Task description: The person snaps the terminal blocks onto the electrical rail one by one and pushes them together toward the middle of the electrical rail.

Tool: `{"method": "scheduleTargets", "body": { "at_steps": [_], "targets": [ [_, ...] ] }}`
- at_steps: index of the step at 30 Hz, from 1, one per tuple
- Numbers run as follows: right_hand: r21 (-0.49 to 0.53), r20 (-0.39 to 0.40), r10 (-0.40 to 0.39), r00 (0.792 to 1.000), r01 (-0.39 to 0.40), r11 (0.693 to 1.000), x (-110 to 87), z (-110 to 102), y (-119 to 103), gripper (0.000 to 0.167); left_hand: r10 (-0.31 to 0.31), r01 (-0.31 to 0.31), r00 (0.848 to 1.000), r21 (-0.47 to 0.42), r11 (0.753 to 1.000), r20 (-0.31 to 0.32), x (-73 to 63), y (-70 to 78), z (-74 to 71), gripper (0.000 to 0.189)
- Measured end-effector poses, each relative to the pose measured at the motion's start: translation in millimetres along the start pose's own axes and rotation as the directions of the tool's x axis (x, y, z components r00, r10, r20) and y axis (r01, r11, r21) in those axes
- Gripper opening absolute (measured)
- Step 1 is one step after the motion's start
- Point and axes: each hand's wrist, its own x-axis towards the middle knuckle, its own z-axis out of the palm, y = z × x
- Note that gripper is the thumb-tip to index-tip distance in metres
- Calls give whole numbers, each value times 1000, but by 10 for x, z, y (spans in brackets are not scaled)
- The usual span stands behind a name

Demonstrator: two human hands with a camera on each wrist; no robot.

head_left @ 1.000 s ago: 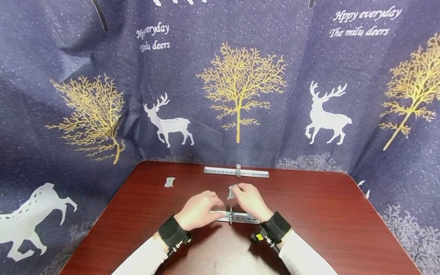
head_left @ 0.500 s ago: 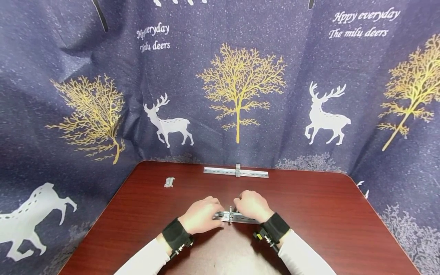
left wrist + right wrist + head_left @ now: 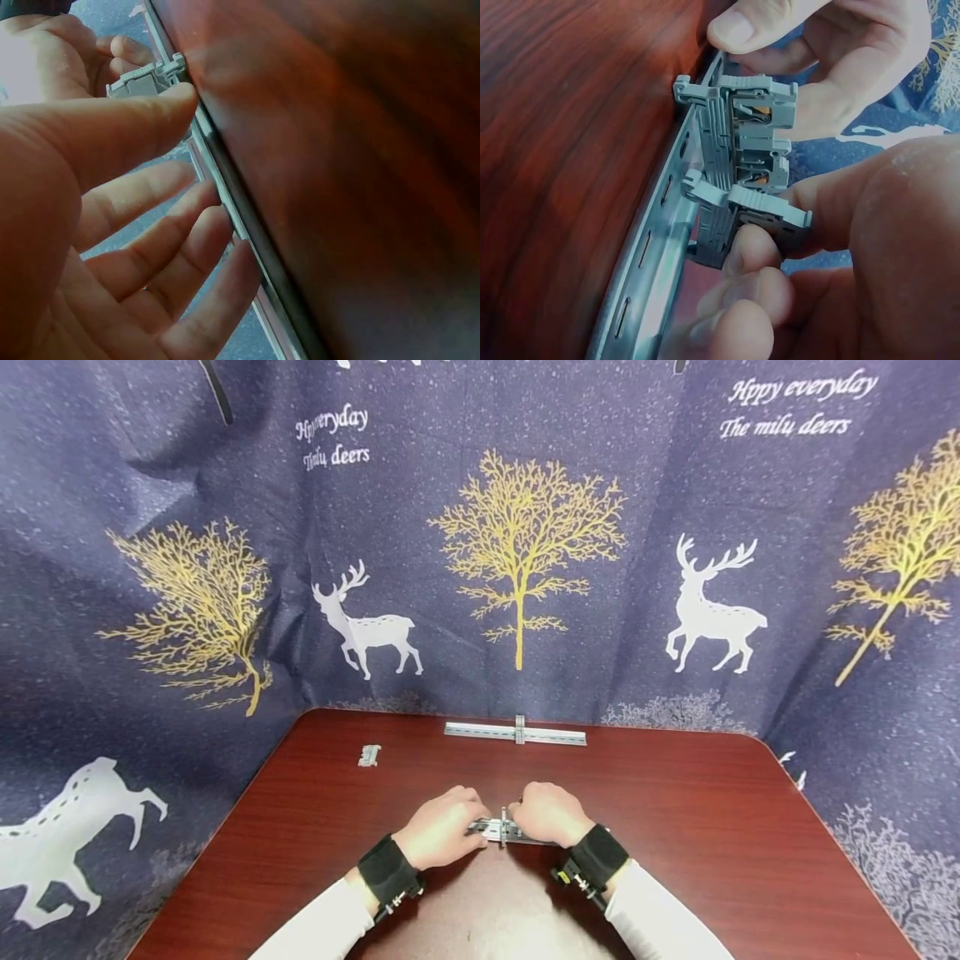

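A slotted metal DIN rail [image 3: 491,831] lies crosswise in front of me. One grey terminal block [image 3: 718,142] stands on it between my hands. My right hand [image 3: 551,812] pinches a second grey terminal block [image 3: 769,208] between thumb and fingers. That block is at the rail, beside the standing one; whether its foot is seated cannot be seen. My left hand [image 3: 442,827] grips the rail's left part, thumb on the near edge and fingertips along the far edge. In the left wrist view a terminal block [image 3: 142,82] shows beyond the left thumb.
Near the back edge of the red-brown table [image 3: 675,827] lies another rail [image 3: 468,730] with grey blocks [image 3: 520,729] at its middle. A loose grey terminal block [image 3: 368,755] lies flat at the back left. A dark patterned cloth [image 3: 585,677] hangs behind the table.
My right hand has brought its terminal block down and toward me, from above the table to the rail. The left hand has closed in on the rail's left part.
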Motion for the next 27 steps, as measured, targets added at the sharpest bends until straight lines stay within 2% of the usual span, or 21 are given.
{"method": "scheduleTargets", "body": {
  "at_steps": [20,27],
  "targets": [
    [-49,39,12,999,-10,999,-110,-63,-138,42,-44,44,999,5,999,15,-1,0,-6,11],
    [-66,40,17,999,-14,998,-117,-53,-138,43,-35,35,999,9,999,5,4,10,-19,11]
  ]
}}
